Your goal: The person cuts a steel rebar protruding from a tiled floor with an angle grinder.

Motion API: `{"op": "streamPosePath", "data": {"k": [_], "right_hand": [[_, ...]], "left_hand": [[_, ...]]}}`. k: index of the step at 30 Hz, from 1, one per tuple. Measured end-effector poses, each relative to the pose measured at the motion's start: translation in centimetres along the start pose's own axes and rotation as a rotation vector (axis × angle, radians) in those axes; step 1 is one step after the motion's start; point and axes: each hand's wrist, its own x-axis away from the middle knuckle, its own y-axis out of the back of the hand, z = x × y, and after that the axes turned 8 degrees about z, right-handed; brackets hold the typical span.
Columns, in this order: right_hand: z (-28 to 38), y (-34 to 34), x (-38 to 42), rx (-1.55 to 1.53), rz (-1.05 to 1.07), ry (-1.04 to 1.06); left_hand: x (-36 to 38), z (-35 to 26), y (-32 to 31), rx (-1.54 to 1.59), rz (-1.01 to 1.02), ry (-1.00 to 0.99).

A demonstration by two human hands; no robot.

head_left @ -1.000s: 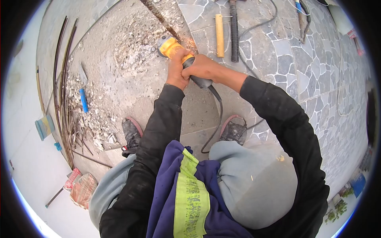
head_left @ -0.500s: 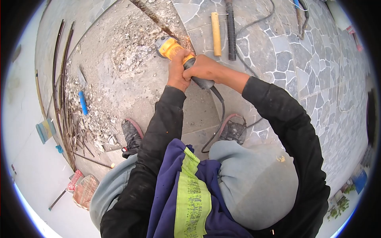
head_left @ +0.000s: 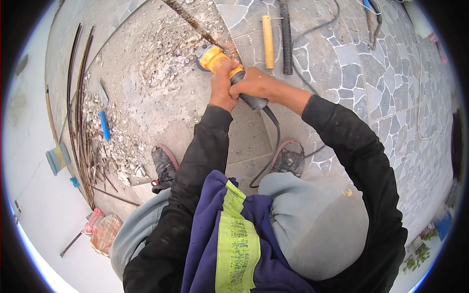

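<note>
A yellow and grey angle grinder [head_left: 213,58] is held at the upper middle of the head view, over bare, rubble-strewn ground. My left hand [head_left: 223,89] wraps round its yellow body, and my right hand [head_left: 254,84] closes on the dark rear part of its body. The grinder's head is close to the lower end of a rusty metal bar [head_left: 191,20]. Small orange sparks show beside it; the disc and its exact contact are hidden. A black cord [head_left: 277,139] runs from the grinder's rear toward my feet.
Grey stone-pattern paving [head_left: 349,75] lies to the right, with a yellow bar [head_left: 267,43] and a black ribbed bar [head_left: 286,41]. On the left are long rusty rods [head_left: 78,97], a blue-handled trowel [head_left: 104,126] and rubble. My shoes [head_left: 288,160] stand either side of the cord.
Hands, grinder and ground all sit slightly further right in the view. Both hands keep the same hold, and sparks show in both frames.
</note>
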Motion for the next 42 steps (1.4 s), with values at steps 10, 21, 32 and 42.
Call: {"op": "streamPosePath", "data": {"k": [10,21,32,42], "right_hand": [[0.4,0.3,0.6,0.050,-0.013,-0.017],[0.0,0.2,0.3,0.030,-0.009,0.002],[0.7,-0.3,-0.2,0.066,-0.014,0.052],[0.3,-1.0,-1.4,0.048,-0.018,0.018]], "left_hand": [[-0.3,0.5,-0.2,-0.028,-0.025,0.007],[-0.2,0.3,-0.1,-0.023,-0.009,0.000],[-0.2,-0.4,0.4,0.021,-0.027,-0.043],[-0.6,-1.2,1.4,-0.003,-0.014,-0.016]]}}
